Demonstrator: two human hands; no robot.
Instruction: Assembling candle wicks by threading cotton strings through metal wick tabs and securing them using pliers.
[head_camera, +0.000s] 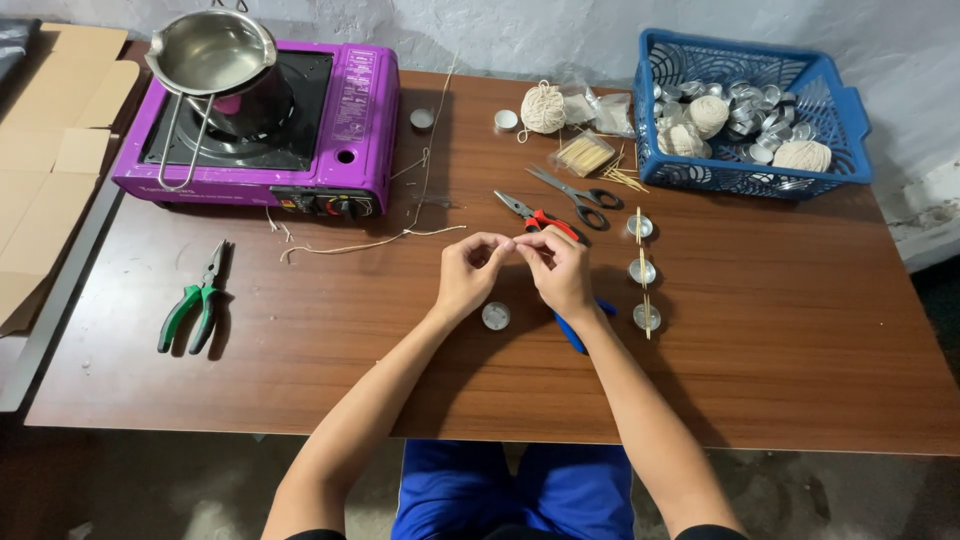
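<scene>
At table centre, your left hand (468, 272) & right hand (558, 268) meet fingertip to fingertip, both pinching a short bit of wick (514, 241); it's too small to tell its axis. Empty tin cup (495, 316) sits just below, nearer your left hand. Blue basket (842, 130) far right holds more cups & twine balls.

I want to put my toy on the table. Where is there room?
Free: the wood right of the three small metal cups, below the blue basket, and the near strip between the green pliers and the left hand. Crowded: around both hands and the scissors.
</scene>
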